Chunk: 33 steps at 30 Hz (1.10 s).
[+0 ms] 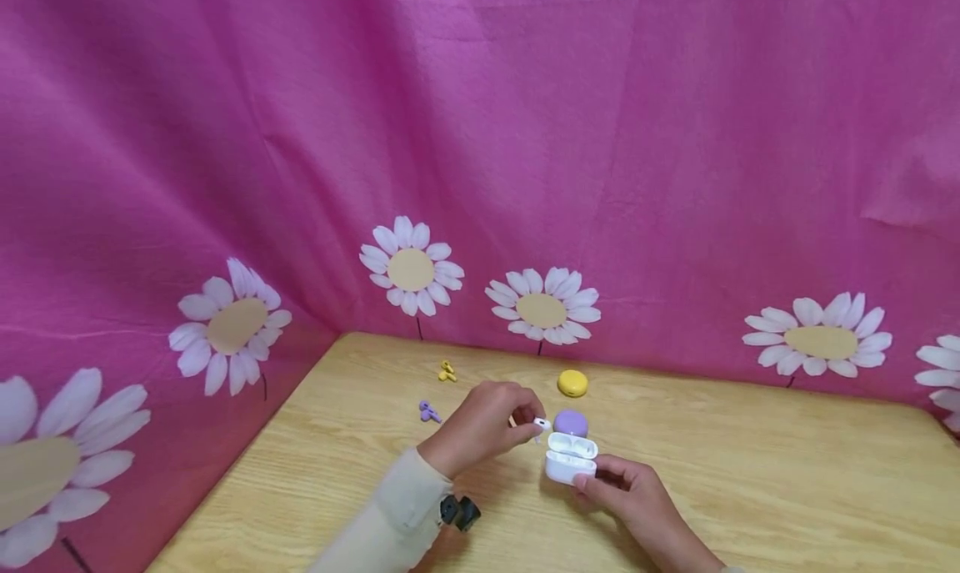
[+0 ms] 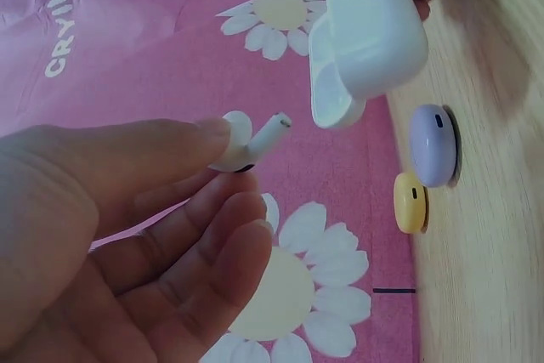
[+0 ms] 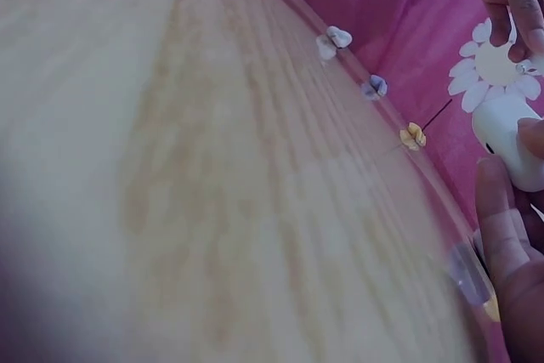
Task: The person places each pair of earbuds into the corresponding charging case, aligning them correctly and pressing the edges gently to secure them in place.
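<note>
My left hand [image 1: 487, 423] pinches a white earbud [image 2: 246, 142] between thumb and fingers, its stem pointing away from the palm. Close by on the right, my right hand [image 1: 637, 498] grips a white earbud charging case [image 1: 572, 469] from its right side. The case's lid is flipped up, and its inside faces me in the head view. The earbud is held just left of the case, apart from it. A purple round-edged case [image 1: 571, 423] lies directly behind the white case on the table.
A yellow case [image 1: 572, 383] lies farther back. Purple earbuds [image 1: 429, 411] and yellow earbuds [image 1: 447, 371] lie left on the wooden table [image 1: 750, 473]. Something small and white [image 3: 333, 42] appears beside them in the right wrist view. A pink flowered cloth [image 1: 637, 139] hangs behind.
</note>
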### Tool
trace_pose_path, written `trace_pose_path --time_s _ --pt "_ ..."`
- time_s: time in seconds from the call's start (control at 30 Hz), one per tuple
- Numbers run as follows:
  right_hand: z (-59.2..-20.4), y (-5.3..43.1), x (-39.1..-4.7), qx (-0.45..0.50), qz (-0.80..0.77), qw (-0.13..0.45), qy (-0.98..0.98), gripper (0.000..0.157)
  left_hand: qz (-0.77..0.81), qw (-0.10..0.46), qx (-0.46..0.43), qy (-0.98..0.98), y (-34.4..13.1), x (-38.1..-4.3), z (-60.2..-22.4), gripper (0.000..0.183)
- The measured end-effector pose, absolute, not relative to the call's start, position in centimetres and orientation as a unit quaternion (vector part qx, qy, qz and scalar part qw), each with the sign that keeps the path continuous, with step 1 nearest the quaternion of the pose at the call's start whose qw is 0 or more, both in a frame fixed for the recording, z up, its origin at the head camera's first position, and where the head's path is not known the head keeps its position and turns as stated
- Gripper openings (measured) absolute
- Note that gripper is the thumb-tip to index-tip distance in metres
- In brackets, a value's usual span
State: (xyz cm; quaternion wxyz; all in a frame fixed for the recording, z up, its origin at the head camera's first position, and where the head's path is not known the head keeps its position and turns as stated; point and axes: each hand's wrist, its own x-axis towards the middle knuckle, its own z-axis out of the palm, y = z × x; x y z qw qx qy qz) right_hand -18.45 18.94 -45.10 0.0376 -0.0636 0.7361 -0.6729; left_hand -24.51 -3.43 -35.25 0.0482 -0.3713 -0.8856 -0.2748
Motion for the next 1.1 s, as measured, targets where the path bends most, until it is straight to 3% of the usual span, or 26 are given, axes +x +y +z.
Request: trace_pose_path --time_s 0.43,1.1 --pt "-46.1 18.9 -18.7 -0.067 -0.69 0.043 0.719 0.035 -0.288 0.073 -0.368 -0.881 -3.1 -24.1 -35.9 0.009" --pt "-45.9 19.1 -18.6 -0.109 -0.683 0.054 0.72 0.034 -0.276 0.05 -0.403 -0.871 -2.1 -23.7 -37.4 0.011"
